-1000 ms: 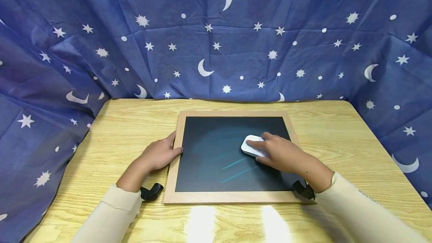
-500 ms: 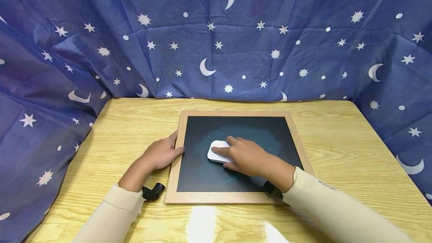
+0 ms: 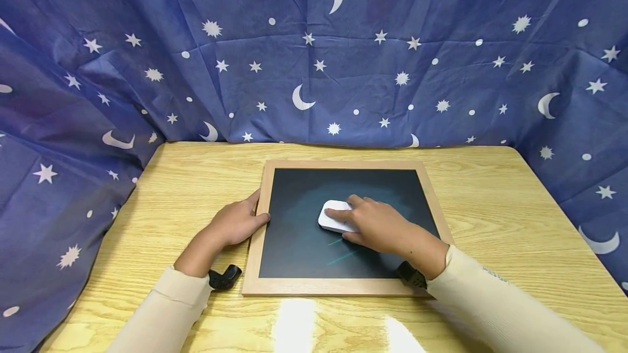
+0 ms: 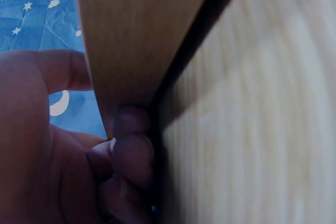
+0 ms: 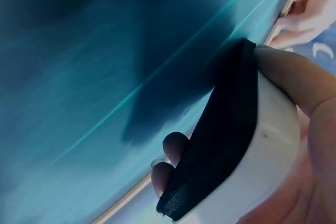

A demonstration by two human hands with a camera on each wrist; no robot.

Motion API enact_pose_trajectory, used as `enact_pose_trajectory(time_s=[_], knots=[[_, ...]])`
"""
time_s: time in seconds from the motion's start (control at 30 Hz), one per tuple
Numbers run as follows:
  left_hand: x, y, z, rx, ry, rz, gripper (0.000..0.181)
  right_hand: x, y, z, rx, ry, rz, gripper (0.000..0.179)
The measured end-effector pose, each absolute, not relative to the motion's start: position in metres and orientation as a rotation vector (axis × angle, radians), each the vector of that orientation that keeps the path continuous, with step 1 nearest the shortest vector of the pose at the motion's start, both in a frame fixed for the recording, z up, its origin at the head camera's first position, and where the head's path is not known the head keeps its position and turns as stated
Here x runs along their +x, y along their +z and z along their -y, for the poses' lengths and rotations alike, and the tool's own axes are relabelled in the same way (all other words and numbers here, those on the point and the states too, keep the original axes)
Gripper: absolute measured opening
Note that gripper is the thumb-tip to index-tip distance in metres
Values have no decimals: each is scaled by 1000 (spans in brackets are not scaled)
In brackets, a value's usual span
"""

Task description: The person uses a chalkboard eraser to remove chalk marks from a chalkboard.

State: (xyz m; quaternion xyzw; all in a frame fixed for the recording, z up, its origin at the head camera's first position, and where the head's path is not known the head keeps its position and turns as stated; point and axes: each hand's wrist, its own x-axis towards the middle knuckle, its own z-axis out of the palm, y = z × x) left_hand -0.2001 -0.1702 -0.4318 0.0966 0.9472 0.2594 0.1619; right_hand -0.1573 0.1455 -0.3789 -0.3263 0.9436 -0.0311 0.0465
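Observation:
A framed chalkboard (image 3: pixel 294 195) lies flat on the table, with a light wooden frame and a dark surface. My left hand (image 3: pixel 234 225) holds its left edge, thumb on top of the frame and fingers (image 4: pixel 131 158) curled against the side, as the left wrist view shows. Over the middle of the board, my right hand (image 3: pixel 380 226) grips a white board eraser (image 3: pixel 334 212) between thumb and fingers. In the right wrist view the black felt of the eraser (image 5: pixel 278 129) faces the board. Two thin green chalk lines (image 3: pixel 342 258) run just in front of the eraser, amid faint smears.
The wood-grain table (image 3: pixel 206 173) extends around the board on every side. A blue curtain (image 3: pixel 275 86) with moons and stars hangs behind and along both sides. Black wrist cameras (image 3: pixel 225 277) sit on both wrists.
My right hand swept the eraser left and toward me across the board, then moved a little back to the right. The chalk lines look shorter and fainter. My left hand stayed put.

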Motion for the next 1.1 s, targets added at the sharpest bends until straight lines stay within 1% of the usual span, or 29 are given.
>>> enact_pose_trajectory(time_s=[0.17, 0.4, 0.6, 0.77, 1.1], knots=[[-200, -430, 170, 276, 740, -2698, 78, -156, -379, -176, -857, -82, -2918, 55], [-199, -430, 172, 279, 717, -2710, 77, -153, -380, -213, -802, -114, -2964, 55], [-199, -431, 173, 284, 707, -2715, 78, -148, -379, -238, -682, -129, -2973, 56], [-199, -431, 172, 281, 709, -2710, 78, -145, -377, -246, -687, -141, -2979, 54], [-200, -429, 170, 304, 695, -2715, 79, -146, -376, -243, -704, -116, -2971, 52]])
